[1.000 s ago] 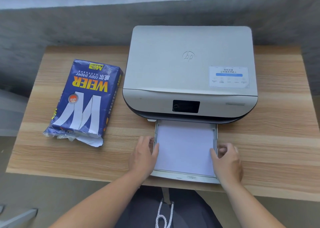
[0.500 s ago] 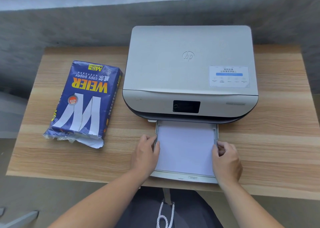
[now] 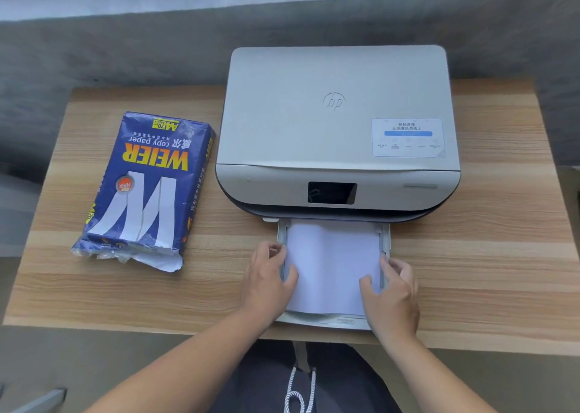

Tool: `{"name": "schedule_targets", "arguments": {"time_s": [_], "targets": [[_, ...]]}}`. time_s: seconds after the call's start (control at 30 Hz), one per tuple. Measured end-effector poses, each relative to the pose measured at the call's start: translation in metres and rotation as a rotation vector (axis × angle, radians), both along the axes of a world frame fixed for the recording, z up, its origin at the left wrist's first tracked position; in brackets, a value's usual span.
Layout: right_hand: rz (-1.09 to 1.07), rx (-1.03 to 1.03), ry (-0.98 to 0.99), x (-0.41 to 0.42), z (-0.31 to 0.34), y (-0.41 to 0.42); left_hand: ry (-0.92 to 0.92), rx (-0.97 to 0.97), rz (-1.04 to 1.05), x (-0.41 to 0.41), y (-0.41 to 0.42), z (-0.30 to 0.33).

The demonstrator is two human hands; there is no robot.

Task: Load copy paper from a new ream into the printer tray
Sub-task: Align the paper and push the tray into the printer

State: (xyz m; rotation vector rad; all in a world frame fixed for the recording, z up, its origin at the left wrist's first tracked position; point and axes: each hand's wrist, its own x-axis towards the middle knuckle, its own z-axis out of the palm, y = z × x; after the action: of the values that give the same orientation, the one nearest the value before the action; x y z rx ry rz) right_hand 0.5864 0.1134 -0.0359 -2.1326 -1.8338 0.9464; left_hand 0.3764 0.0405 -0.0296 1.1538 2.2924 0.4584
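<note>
A grey printer [image 3: 335, 114] stands on the wooden table [image 3: 486, 271]. Its paper tray [image 3: 320, 322] is pulled out toward me, with a stack of white paper [image 3: 332, 262] lying flat inside. My left hand [image 3: 266, 284] grips the tray's left side rail, thumb resting on the paper's edge. My right hand [image 3: 392, 296] holds the right rail, fingers at the side guide and thumb lying on the sheet. The blue ream of copy paper [image 3: 147, 189] lies to the left of the printer, its near end torn open.
The tray's front lip overhangs the table's near edge. A grey concrete wall runs behind the table. My dark trousers with a white drawstring [image 3: 298, 390] show below the edge.
My right hand has shifted left, and its thumb now lies on the paper. My left hand has crept slightly forward along the rail. The tray and ream stay put.
</note>
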Motion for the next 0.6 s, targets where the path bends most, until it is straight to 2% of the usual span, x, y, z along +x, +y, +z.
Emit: {"name": "schedule_targets", "arguments": {"time_s": [0.17, 0.4, 0.6], "targets": [[0.064, 0.044, -0.018, 0.002, 0.000, 0.001, 0.000, -0.018, -0.035, -0.006, 0.001, 0.001], [-0.073, 0.041, 0.050, 0.012, -0.002, 0.025, -0.094, -0.064, 0.222, -0.011, 0.013, -0.001], [0.087, 0.073, -0.094, 0.015, 0.002, 0.037, -0.022, -0.101, 0.221, -0.020, 0.026, -0.001]]}}
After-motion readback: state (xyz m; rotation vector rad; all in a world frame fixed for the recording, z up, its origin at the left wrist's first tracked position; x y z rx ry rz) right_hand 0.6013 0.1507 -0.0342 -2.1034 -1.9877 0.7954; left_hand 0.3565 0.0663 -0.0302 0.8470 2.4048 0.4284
